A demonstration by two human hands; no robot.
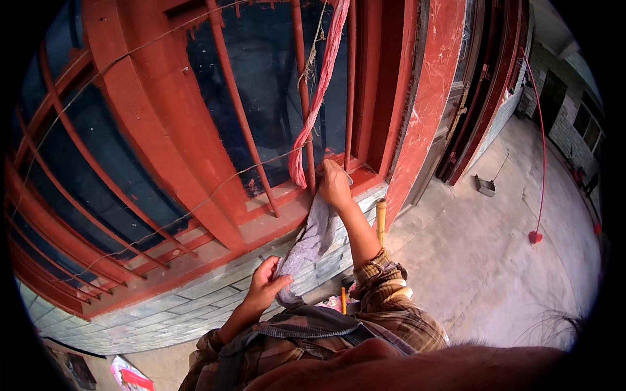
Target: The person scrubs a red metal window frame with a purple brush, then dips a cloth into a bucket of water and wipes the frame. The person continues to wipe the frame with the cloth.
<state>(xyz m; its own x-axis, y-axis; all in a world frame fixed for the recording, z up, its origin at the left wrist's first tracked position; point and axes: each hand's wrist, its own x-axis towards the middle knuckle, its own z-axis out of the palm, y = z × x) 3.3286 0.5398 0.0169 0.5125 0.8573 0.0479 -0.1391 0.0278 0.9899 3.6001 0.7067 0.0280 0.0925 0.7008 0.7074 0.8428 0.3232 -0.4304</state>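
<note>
My left hand (262,287) pinches the lower end of a greyish towel-like cloth (318,229) between thumb and fingers. Its upper end is gripped by my right hand (335,184), close to the red windowsill (288,220) and the vertical window bars (304,88). The cloth runs slanting between both hands, in front of the sill and the tiled wall (195,305). Just above and left of my right hand, the end of a twisted pink cloth strip (320,102) hangs along a bar. My right fingertips are partly hidden by the hand itself.
A thin wire (215,190) crosses the bars. Right of the sill, a bamboo pole (381,215) stands near the red door surround (430,97). A long-handled metal dustpan (485,185) sits on the concrete floor (450,264). Farther right, a red cord (542,146) ends in a red object (535,237).
</note>
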